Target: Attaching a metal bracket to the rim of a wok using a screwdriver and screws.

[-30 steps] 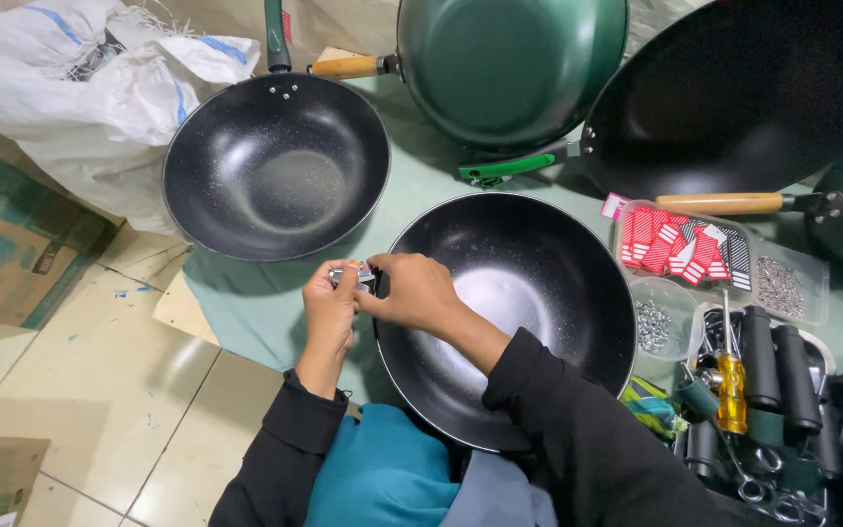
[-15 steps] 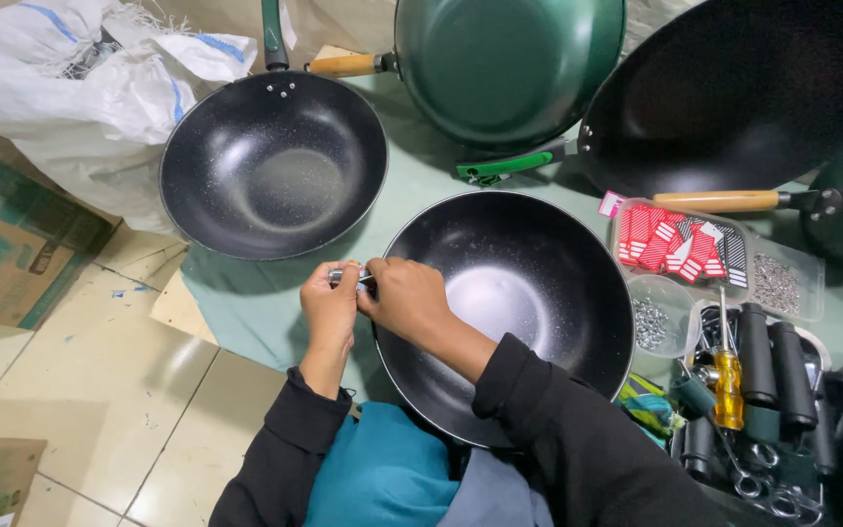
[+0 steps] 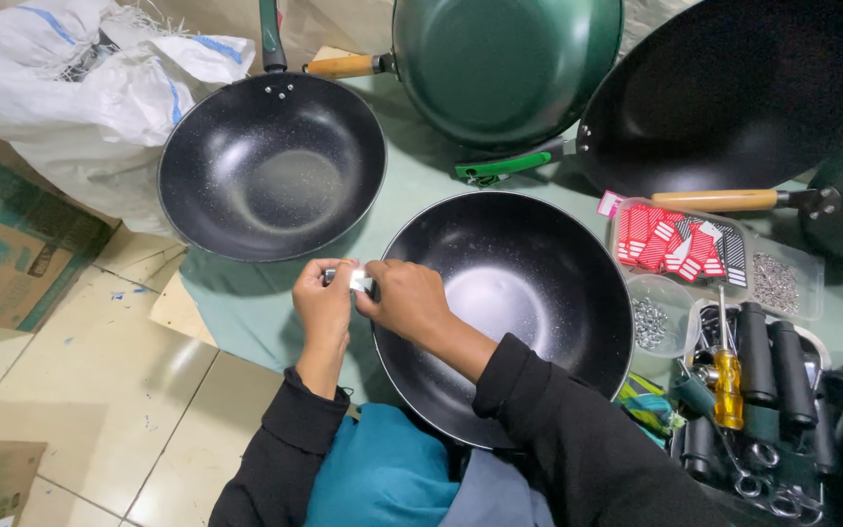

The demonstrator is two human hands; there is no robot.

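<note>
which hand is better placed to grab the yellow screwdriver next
Probably the right hand. The yellow screwdriver lies in the tray off to the right, past the black wok, on that arm's side. The left hand would have to cross over.

Single head-worn view, steeply downward, close.

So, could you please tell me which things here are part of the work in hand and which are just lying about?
In hand:
- left hand
- right hand
- small metal part, pinched between both
- black wok

Lying about:
- second black wok
- green pan
- white sack
- cardboard box
- screwdriver
- black handles
</note>
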